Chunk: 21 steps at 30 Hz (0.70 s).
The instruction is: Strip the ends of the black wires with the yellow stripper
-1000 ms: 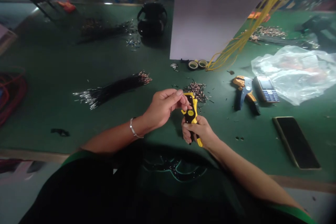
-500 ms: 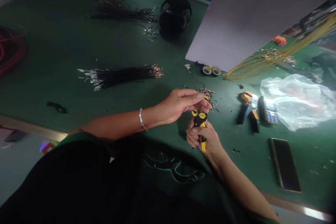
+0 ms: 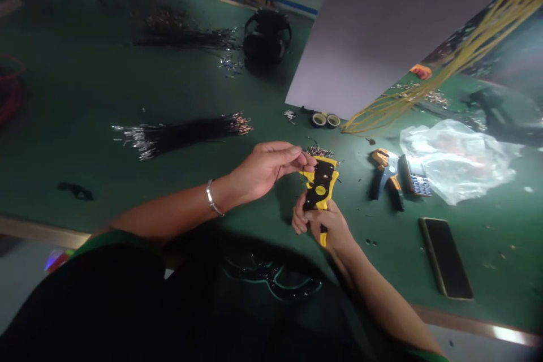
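Right now the yellow and black wire stripper [image 3: 321, 188] is upright in front of me, above the near side of the green table [image 3: 85, 102], its head pointing away from me. My right hand [image 3: 333, 223] is wrapped around its handles, fingers curled. My left hand [image 3: 271, 169] is beside the tool's head, thumb and fingertips pinched together on a thin black wire [image 3: 277, 173]; I cannot tell whether the wire's end sits in the jaws.

Just beyond the head lies a pile of scraps [image 3: 319, 151], partly hidden by the tool. To the left, a bundle of black wires [image 3: 186, 137] lies flat, copper showing at its right end. Farther back are 2 rolls of tape [image 3: 326, 120], side by side near the bottom edge of a pale board [image 3: 365, 39].

On the right, orange and blue pliers [image 3: 389, 172] lie beside a keypad phone [image 3: 416, 175], which is next to a clear plastic bag [image 3: 458, 158]. Nearer me lies a dark-screened smartphone [image 3: 447, 258].
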Tool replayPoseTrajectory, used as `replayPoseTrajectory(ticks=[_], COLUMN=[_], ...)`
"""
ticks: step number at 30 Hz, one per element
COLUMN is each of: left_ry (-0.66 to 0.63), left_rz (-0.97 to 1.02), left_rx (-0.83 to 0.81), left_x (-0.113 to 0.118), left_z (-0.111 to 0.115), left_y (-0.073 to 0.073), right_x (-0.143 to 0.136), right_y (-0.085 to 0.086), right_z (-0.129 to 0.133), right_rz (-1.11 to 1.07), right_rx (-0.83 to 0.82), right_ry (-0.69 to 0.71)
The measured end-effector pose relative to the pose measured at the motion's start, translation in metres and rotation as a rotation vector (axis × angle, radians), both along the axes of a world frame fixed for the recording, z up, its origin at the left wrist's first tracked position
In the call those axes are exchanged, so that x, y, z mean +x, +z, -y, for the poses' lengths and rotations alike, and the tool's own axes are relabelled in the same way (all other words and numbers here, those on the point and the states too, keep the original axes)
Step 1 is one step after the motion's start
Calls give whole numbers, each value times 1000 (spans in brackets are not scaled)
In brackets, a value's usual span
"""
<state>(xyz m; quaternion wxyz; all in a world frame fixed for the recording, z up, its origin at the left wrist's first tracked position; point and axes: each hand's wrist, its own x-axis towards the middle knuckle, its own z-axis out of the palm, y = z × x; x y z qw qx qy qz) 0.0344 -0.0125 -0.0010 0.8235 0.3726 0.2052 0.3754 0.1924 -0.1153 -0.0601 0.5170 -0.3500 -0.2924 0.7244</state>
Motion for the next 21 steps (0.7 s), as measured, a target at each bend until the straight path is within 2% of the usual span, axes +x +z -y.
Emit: replayPoseTrajectory(ticks=[7,10,18,21], left_ry=[55,87,165,164], left_rz=[1,-5,75,87], left_rx=[-30,-95,-328,-394], left_x=[-5,-5,-4,-3], left_z=[-9,-13,-25,-26], left_y=[5,7,0,-3], right_x=[8,14,18,15], right_y=[1,2,-1,-3], right_z=[-6,-8,-9,-6], right_rz=[-33,-51,-110,-135], right_rx=[70,71,110,119], right_ry=[-55,-27,187,213])
